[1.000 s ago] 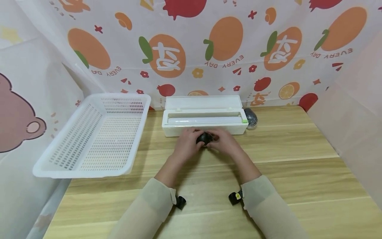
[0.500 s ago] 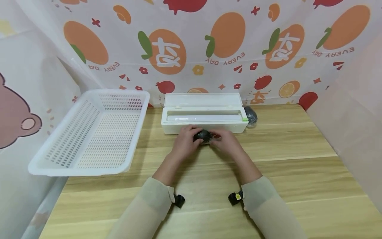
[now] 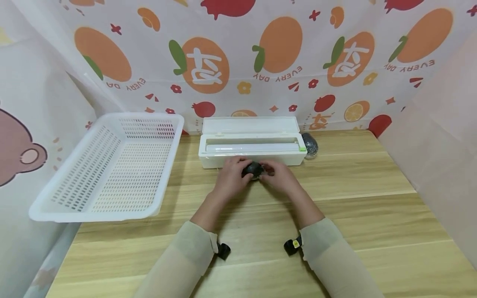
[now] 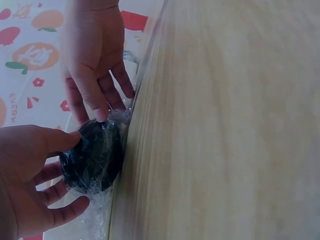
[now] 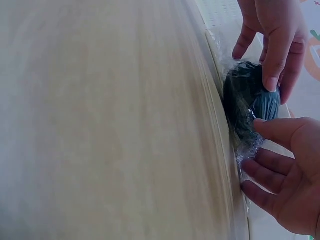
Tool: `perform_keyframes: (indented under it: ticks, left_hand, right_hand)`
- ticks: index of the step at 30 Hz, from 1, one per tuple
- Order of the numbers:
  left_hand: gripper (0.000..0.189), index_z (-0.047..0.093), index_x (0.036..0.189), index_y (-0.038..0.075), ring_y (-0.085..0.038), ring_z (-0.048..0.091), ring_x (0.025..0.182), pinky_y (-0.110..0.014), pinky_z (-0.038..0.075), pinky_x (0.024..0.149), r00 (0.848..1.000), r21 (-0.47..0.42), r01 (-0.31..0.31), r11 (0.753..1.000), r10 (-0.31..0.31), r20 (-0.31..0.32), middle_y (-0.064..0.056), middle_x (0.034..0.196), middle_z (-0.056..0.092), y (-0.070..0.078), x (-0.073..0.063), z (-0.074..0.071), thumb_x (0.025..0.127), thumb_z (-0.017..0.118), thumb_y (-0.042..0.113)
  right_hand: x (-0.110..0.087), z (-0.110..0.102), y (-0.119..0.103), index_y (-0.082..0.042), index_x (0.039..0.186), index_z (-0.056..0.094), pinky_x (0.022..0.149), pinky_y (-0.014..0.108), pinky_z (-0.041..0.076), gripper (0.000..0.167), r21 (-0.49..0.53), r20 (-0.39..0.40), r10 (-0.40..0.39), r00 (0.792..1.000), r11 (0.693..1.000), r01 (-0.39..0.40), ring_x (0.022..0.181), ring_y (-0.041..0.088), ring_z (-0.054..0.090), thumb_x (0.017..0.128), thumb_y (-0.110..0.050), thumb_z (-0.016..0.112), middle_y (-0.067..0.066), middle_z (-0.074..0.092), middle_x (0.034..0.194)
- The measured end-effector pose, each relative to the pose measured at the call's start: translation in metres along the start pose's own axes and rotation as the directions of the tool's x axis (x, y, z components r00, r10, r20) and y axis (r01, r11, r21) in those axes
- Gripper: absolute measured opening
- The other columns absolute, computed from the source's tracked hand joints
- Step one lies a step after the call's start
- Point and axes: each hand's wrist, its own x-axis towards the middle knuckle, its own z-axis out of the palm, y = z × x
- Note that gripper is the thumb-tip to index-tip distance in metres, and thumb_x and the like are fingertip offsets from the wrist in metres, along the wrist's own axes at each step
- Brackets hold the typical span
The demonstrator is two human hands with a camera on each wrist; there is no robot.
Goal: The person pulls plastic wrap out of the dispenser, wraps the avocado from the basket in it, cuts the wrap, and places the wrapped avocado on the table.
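Observation:
A dark, oval avocado-like fruit (image 3: 252,169) wrapped in cling film sits between the two hands, just in front of the white cling film dispenser (image 3: 261,158). The left hand (image 3: 232,176) holds its left end, thumb on the near side and fingers around the far side. At the other end, the right hand (image 3: 280,178) has its thumb against the fruit and its fingers by the gathered cling film (image 5: 247,150). Loose film also trails from the fruit's left end in the left wrist view. The dispenser's lid is up, showing the white roll inside.
A large white perforated basket (image 3: 169,182) stands at the left of the wooden table (image 3: 257,256). Beside the dispenser's right end lies another dark film-wrapped item (image 3: 310,145). A fruit-print curtain (image 3: 244,54) hangs behind the table.
Both hands stay at the fruit, with small finger shifts. The fruit shows more between them than a second ago. The head view has shifted slightly.

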Motion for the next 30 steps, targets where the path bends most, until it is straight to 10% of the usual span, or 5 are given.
perform_keyframes:
  ticks: [17,20,26,30]
  left_hand:
    - [0.036,0.067,0.123,0.010,-0.030,0.051,0.123,-0.043,0.043,0.106,0.999,-0.110,0.001,0.994,-0.007,-0.052,-0.010,0.127,0.060,-0.009,-0.004,0.003,0.088,0.073,0.015]
    - [0.035,0.068,0.122,0.009,-0.030,0.052,0.121,-0.042,0.044,0.105,0.998,-0.101,-0.015,0.995,0.008,-0.067,-0.010,0.126,0.061,-0.009,-0.004,0.003,0.088,0.074,0.015]
    - [0.033,0.070,0.118,0.008,-0.033,0.054,0.118,-0.043,0.045,0.102,0.994,-0.057,-0.057,0.997,0.051,-0.096,-0.012,0.123,0.062,-0.006,-0.004,0.000,0.087,0.075,0.018]
    - [0.033,0.071,0.117,0.008,-0.033,0.054,0.117,-0.043,0.045,0.102,0.993,-0.031,-0.067,0.997,0.063,-0.096,-0.012,0.122,0.062,-0.004,-0.004,0.000,0.087,0.076,0.020]
  right_hand:
    - [-0.013,-0.006,0.011,-0.013,0.135,0.059,0.099,0.042,0.051,0.049,0.118,-0.090,-0.017,0.996,0.993,0.028,0.118,0.028,0.061,0.088,-0.011,0.072,0.010,0.063,0.131]
    - [-0.018,-0.015,0.012,-0.010,0.128,0.064,0.093,0.043,0.054,0.044,0.066,-0.244,-0.059,0.968,0.995,0.077,0.110,0.029,0.062,0.085,-0.009,0.075,0.011,0.065,0.124]
    - [-0.018,-0.042,0.024,-0.009,0.129,0.061,0.104,0.052,0.042,0.058,-0.143,-0.521,-0.145,0.841,0.986,0.081,0.126,0.035,0.044,0.077,-0.019,0.084,0.014,0.053,0.133]
    - [-0.010,-0.061,0.037,-0.007,0.144,0.045,0.115,0.057,0.027,0.085,-0.210,-0.484,-0.131,0.865,0.977,0.031,0.143,0.038,0.027,0.075,-0.032,0.087,0.014,0.037,0.152]
